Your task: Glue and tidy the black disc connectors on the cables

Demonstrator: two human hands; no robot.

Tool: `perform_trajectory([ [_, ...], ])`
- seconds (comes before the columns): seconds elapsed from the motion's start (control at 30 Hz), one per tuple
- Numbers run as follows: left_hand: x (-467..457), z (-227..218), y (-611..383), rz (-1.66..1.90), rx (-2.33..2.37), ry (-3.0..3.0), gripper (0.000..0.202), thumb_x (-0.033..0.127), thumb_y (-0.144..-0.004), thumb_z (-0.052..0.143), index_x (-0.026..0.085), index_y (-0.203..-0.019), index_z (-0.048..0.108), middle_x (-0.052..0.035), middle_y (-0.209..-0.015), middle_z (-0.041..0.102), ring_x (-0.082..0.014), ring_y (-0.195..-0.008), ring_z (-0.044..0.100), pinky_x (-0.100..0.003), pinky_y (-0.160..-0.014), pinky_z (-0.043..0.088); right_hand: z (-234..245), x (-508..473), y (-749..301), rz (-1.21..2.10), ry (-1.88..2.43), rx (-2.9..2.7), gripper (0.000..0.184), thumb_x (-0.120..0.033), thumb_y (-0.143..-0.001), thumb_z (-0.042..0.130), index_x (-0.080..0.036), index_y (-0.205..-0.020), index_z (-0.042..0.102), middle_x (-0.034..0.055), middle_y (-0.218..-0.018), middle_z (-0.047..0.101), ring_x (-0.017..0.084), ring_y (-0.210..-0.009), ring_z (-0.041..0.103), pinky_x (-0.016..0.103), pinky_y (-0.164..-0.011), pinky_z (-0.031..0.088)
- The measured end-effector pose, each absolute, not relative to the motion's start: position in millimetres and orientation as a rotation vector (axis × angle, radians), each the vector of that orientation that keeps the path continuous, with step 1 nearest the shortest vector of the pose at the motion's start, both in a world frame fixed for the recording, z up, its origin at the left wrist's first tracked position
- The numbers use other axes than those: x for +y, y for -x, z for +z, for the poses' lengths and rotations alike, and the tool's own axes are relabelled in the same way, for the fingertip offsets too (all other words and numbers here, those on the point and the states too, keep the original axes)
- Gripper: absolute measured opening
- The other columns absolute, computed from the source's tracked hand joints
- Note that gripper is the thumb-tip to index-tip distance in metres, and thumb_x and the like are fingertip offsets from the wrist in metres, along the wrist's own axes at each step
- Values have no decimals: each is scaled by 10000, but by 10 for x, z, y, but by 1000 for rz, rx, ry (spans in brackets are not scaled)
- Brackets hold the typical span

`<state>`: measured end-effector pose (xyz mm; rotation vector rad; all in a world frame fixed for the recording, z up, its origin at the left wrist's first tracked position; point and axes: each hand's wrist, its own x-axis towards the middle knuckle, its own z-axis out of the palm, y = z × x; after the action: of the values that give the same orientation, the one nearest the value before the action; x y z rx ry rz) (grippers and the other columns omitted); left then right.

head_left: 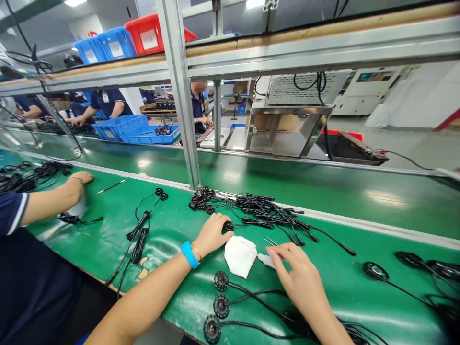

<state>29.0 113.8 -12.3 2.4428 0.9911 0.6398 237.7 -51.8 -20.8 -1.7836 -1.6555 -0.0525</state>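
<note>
My left hand (212, 234) has its fingers closed around a small black round part (227, 227) on the green bench, just above a folded white cloth (240, 256). My right hand (300, 274) is to the right of the cloth, thumb and fingers bent toward each other. From its fingertips the thin prongs of tweezers (270, 241) point up and left; the rest is hidden. A white tube with a narrow tip (266, 261) lies partly under those fingers. Below the cloth sit three black round parts, one of them a ribbed disc (221, 305), with cables running right beneath my right forearm.
A pile of black cables (266, 211) lies behind my hands, beside a metal post (181, 96). More bundled cables (140, 239) are to the left, others (413, 261) at the right. A co-worker's arm (53, 201) reaches in from the left. A shelf (323, 48) spans above.
</note>
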Motion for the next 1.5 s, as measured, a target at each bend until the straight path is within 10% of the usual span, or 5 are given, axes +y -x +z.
perform_trajectory([
  [0.6,1614,-286,177,1183,1511,-2338,189,138,-813,641,210,-987,622,-61,-1009,588,-254,-1001,534,-408,-920,480,-232,487,-2861,-193,1943,-2194,211,-225,-857,506,-186,-923,703,111,-959,658,268,-899,606,404,-798,468],
  [1.13,1587,-354,105,945,1398,-2590,349,247,-804,749,215,-1130,630,-98,-1208,539,-303,-1168,470,-485,-1000,411,-122,824,-3104,-314,2194,-2203,300,-430,-951,606,-158,-1077,620,31,-1023,643,142,-875,630,345,-793,544],
  [1.33,1583,-337,87,964,1414,-2524,298,310,-773,793,193,-1004,646,-94,-1091,545,-306,-1085,483,-482,-937,430,-47,566,-3094,-577,2016,-2184,68,-182,-925,530,-153,-949,587,49,-835,628,174,-751,576,319,-710,418],
  [1.5,1558,-305,78,1027,1343,-2431,224,199,-794,749,193,-986,634,-100,-1144,560,-309,-1138,476,-506,-982,415,96,474,-2949,-757,1868,-2178,224,-143,-939,408,-163,-998,623,91,-879,609,223,-837,541,359,-782,364],
])
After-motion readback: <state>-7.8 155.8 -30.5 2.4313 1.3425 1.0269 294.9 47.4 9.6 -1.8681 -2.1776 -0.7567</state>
